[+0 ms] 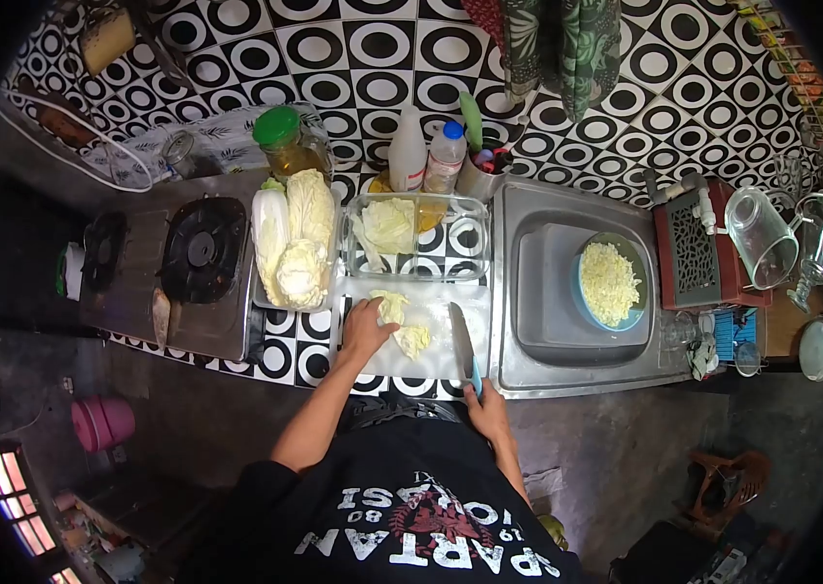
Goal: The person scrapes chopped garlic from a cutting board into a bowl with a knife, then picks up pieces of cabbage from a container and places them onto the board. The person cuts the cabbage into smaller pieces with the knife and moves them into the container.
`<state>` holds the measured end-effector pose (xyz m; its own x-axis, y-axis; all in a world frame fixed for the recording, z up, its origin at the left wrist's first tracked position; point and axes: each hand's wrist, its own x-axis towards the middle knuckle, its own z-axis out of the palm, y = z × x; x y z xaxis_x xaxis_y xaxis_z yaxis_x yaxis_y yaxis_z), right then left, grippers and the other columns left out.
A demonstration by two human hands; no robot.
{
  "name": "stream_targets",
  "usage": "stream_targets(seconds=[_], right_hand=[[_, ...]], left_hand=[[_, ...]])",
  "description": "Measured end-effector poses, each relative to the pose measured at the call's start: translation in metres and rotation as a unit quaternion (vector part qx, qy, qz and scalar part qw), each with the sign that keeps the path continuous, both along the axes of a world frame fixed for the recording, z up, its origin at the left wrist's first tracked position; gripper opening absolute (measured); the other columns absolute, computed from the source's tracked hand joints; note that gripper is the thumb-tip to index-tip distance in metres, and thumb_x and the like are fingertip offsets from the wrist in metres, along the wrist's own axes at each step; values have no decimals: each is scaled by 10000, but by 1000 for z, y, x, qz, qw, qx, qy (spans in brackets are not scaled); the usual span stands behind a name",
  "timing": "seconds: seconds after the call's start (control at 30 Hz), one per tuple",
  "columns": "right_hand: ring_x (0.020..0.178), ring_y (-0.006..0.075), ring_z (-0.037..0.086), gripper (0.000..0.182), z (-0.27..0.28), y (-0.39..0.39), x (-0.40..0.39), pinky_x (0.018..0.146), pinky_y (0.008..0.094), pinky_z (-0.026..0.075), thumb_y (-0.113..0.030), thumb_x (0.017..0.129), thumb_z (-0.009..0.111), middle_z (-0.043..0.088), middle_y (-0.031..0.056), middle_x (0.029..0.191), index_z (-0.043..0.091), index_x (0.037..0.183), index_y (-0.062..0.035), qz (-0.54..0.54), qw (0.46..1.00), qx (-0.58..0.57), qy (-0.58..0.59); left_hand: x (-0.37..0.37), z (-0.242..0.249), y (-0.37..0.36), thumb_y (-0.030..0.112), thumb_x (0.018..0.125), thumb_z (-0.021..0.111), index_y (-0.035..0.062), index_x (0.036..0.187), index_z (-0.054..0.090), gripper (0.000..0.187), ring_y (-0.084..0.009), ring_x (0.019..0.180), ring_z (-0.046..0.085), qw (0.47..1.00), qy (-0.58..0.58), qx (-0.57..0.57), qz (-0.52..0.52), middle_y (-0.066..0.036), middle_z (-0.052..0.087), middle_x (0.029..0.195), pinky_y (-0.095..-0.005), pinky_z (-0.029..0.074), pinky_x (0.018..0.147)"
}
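Note:
On a white cutting board (436,336) lie pale yellow-green cabbage leaf pieces (413,341). My left hand (365,331) is at the board's left side, its thumb and fingers curved against the upper leaf piece (392,307). In my right hand (491,411) is the light-blue handle of a knife (461,336), whose blade rests over the right part of the board, pointing away from me and apart from the leaves. Behind the board, a clear glass dish (470,261) contains a larger cabbage leaf (390,226).
Left of the board, a container holds napa cabbages (309,219), near a gas stove (202,248). To the right, a bowl of chopped cabbage (611,282) sits in the metal sink (543,321). Bottles (446,156) and a green-lidded jar (280,141) stand along the tiled wall.

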<state>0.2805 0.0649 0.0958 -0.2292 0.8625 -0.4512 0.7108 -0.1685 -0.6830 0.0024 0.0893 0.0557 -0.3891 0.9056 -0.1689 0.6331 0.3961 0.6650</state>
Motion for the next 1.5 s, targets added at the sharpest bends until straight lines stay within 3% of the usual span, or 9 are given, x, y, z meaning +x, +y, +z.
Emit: stream_targets(seconds=[0.23, 0.47, 0.6, 0.67, 0.7, 0.97, 1.17, 1.33, 1.5], right_hand=[[784, 457, 566, 334, 0, -3, -16, 664, 461, 437, -330, 915, 467, 585, 270, 755, 504, 984, -6, 68, 998, 4, -2], [761, 474, 564, 300, 10, -5, -35, 655, 509, 428, -290, 921, 445, 586, 274, 717, 485, 983, 2, 56, 998, -12, 30], [723, 449, 584, 307, 4, -8, -23, 635, 482, 439, -288, 924, 446, 586, 248, 681, 506, 996, 5, -2, 998, 31, 46], [562, 174, 492, 324, -3, -9, -16, 544, 324, 408, -306, 917, 499, 525, 122, 612, 519, 916, 18, -74, 990, 87, 89], [578, 156, 443, 337, 17, -6, -18, 552, 320, 404, -309, 917, 498, 501, 93, 610, 517, 901, 26, -111, 987, 16, 113], [583, 252, 529, 336, -22, -23, -9, 567, 368, 421, -320, 909, 493, 544, 154, 638, 517, 887, 14, -123, 985, 109, 50], [619, 362, 576, 338, -15, -34, -26, 570, 417, 429, -337, 912, 477, 567, 197, 642, 524, 924, -2, -81, 995, 51, 25], [657, 409, 592, 317, -5, -29, -41, 568, 444, 430, -324, 918, 468, 579, 218, 649, 516, 966, -15, -21, 998, 56, 1], [674, 450, 573, 284, 12, -24, -51, 598, 480, 427, -267, 912, 464, 573, 247, 646, 501, 1016, -5, -3, 999, 30, 12]], left_hand=[[-7, 10, 7, 394, 695, 709, 58, 807, 694, 354, -308, 779, 603, 994, 80, -47, -53, -136, 617, 834, -393, 483, 704], [9, 33, 4, 362, 687, 718, 37, 603, 628, 347, -307, 742, 593, 996, 66, -55, -9, -133, 607, 783, -371, 481, 676], [35, 29, 16, 255, 651, 769, 28, 550, 565, 322, -290, 712, 613, 977, 41, 205, -46, -131, 627, 766, -355, 490, 643], [49, 35, 25, 269, 634, 774, 29, 551, 534, 349, -280, 632, 591, 957, -122, 263, -22, -128, 609, 710, -365, 477, 633], [53, 46, 27, 260, 616, 792, 28, 550, 498, 380, -251, 574, 572, 980, -145, 131, -20, -106, 595, 663, -347, 457, 584], [56, 38, 26, 342, 569, 827, 36, 593, 558, 408, -231, 552, 552, 962, -221, 130, -98, -84, 560, 619, -333, 451, 566], [2, 10, -22, 290, 623, 803, 48, 626, 593, 320, -218, 653, 562, 985, -57, 53, -154, -72, 560, 726, -334, 462, 598], [-15, 7, -30, 43, 678, 635, 30, 707, 512, 127, -353, 680, 537, 989, -1, 47, -142, -132, 531, 726, -411, 435, 607], [-35, 21, -32, -135, 665, 427, 59, 1013, 463, 400, -414, 883, 514, 972, -27, 22, -231, -183, 522, 939, -446, 429, 750]])
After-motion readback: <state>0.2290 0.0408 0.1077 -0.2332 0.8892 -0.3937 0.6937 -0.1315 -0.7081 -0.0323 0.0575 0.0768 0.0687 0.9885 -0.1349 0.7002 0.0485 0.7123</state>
